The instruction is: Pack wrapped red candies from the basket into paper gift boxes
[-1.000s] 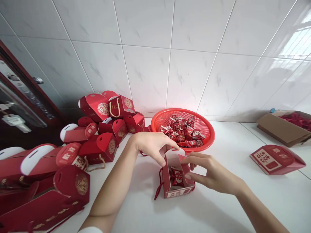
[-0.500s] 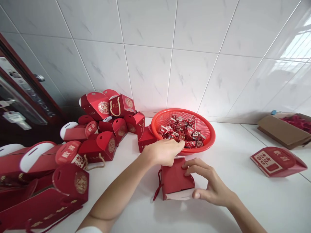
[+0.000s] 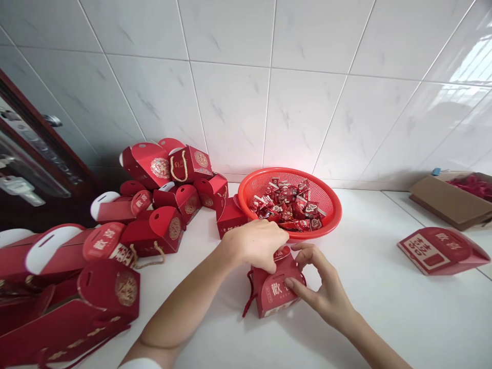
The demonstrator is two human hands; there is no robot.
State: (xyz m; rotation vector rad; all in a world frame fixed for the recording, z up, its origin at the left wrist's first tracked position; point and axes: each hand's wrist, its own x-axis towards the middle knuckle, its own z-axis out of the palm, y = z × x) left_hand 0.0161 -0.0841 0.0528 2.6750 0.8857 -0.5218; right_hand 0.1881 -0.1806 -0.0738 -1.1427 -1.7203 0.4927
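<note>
A small red gift box (image 3: 269,297) with white and gold lettering stands on the white counter, a dark red cord at its left side. Its front flap is folded over towards the top, and a rear flap shows upright behind. My left hand (image 3: 253,243) is closed at the box's upper rear edge, thumb on the top and fingertips partly hidden. My right hand (image 3: 323,284) holds the box from the right, with its thumb pressing the front flap and fingers curled behind. Just beyond both hands sits a red plastic basket (image 3: 333,223) of red-wrapped candies (image 3: 295,205).
Several red gift boxes (image 3: 154,233), some with rope handles, crowd the left side. One red box (image 3: 442,251) stands at the right, near an open cardboard carton (image 3: 448,202). A tiled wall (image 3: 230,102) closes off the back; a door with keys (image 3: 21,189) is at far left.
The box's near flap has been folded up, so its lettered face now shows. My right hand has shifted from the top onto this flap, thumb in front. My left hand stays at the rear.
</note>
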